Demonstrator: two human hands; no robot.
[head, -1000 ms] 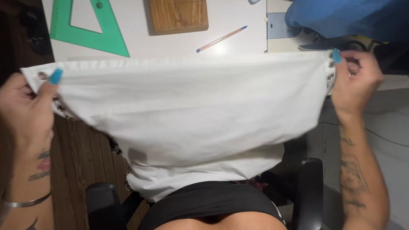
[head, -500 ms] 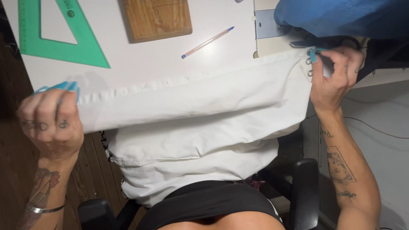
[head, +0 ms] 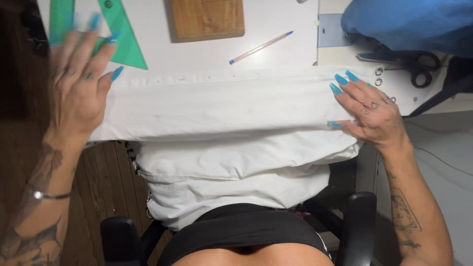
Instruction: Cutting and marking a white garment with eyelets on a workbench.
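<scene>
A folded cloth lies across the near edge of the table and hangs over it. Behind it sit a set square at left, a wooden board in the middle, a pen beside that, and scissors at right.

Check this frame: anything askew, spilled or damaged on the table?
Nothing spilled or visibly damaged. The white fabric lies folded along the table edge, with much of it hanging off into the lap. The right hand presses its right end flat; the left hand is blurred at the left end. The pen lies at a slant.
</scene>
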